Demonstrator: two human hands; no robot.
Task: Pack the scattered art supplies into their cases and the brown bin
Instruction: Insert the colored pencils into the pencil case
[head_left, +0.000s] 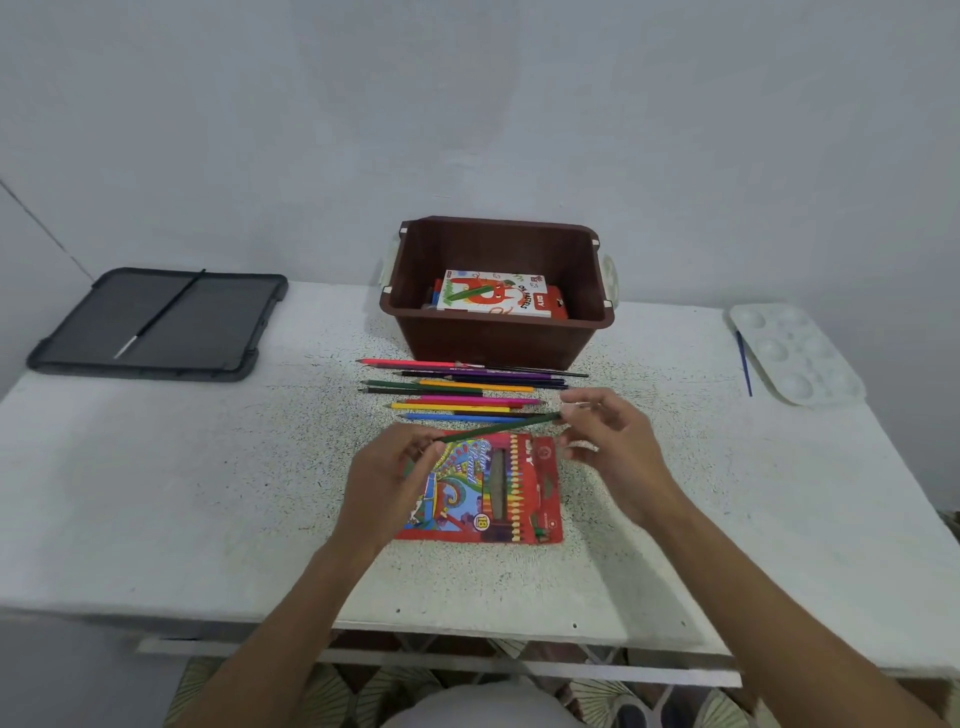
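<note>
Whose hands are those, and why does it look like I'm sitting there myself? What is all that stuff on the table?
There is no machine here, just a person. A camera worn on their head looks down, so you see what they see. The left hand and right hand each pinch one end of a green pencil above a red pencil box lying on the white table. Loose pencils lie behind it, in front of a brown bin with a pastel box inside. A grey tray with a brush sits far left, and a white paint palette far right.
</note>
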